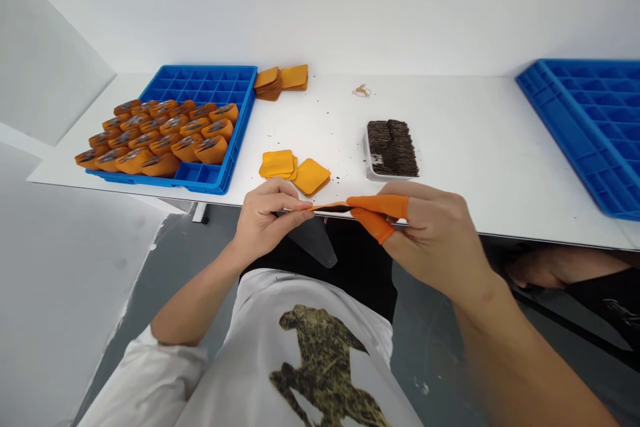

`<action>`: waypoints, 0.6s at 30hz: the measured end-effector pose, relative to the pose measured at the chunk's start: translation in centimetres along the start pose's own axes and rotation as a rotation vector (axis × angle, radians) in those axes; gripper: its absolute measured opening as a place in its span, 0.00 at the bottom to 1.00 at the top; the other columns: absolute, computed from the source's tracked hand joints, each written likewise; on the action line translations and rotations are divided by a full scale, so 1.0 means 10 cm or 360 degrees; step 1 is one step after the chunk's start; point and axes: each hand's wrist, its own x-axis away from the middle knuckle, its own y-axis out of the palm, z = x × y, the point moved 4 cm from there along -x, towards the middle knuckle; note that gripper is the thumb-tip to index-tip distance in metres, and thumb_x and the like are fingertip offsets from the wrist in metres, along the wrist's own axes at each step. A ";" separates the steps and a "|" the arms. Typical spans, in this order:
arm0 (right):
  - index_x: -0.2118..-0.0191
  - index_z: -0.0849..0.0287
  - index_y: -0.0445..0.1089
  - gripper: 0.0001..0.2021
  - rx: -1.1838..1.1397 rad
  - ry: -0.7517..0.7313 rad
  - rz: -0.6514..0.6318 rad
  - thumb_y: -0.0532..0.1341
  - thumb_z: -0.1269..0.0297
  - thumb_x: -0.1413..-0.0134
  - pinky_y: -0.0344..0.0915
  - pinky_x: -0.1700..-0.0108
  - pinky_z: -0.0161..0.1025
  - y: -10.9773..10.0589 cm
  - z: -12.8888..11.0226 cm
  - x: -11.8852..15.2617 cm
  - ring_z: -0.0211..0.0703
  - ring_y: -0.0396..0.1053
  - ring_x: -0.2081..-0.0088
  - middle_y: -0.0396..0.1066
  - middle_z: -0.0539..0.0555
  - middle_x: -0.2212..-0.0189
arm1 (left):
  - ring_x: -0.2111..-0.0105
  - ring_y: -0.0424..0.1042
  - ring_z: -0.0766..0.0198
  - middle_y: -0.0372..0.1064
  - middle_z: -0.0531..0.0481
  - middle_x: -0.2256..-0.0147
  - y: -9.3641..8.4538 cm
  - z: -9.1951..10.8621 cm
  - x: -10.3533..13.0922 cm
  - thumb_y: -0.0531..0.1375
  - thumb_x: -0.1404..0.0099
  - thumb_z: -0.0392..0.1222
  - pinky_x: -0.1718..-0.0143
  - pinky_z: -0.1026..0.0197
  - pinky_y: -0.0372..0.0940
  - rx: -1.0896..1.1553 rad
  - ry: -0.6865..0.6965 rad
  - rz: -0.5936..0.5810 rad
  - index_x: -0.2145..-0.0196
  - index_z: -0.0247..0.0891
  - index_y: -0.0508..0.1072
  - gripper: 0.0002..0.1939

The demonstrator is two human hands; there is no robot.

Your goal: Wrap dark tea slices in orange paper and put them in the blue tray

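Observation:
Between my two hands, at the table's front edge, is a thin orange piece [330, 207] with a dark strip showing along it. My left hand [273, 217] pinches its left end between thumb and fingers. My right hand [430, 227], with orange covers on thumb and forefinger, pinches the right end. Just beyond lie yellow-orange square pieces in two small piles, one at the left [278, 164] and one at the right [312, 177]. A clear box [369, 159] packed with dark thin pieces [393, 147] stands behind my right hand.
A blue divided tray [233, 153] at the left holds rows of folded orange pieces [163, 165]. Stacked orange squares [294, 77] lie beside its back corner. Rubber bands [361, 91] lie at the back. Another blue tray [575, 140] stands right. A person's leg [560, 267] shows below the table.

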 end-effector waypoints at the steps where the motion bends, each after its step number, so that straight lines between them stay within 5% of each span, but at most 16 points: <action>1: 0.58 0.57 0.85 0.10 -0.0007 0.0002 -0.0002 0.64 0.74 0.31 0.62 0.73 0.37 0.00 0.00 0.00 0.38 0.69 0.74 0.75 0.51 0.73 | 0.68 0.77 0.66 0.79 0.50 0.64 0.00 0.00 0.01 0.74 0.30 0.42 0.68 0.64 0.70 -0.0006 -0.0011 -0.0009 0.61 0.44 0.88 0.01; 18: 0.57 0.57 0.84 0.10 -0.0017 0.0035 0.0061 0.64 0.73 0.30 0.64 0.73 0.37 0.03 -0.04 0.13 0.38 0.70 0.73 0.75 0.51 0.72 | 0.69 0.77 0.66 0.78 0.48 0.65 0.01 0.05 0.07 0.72 0.28 0.42 0.69 0.63 0.69 -0.0041 0.0007 -0.0119 0.61 0.42 0.87 0.03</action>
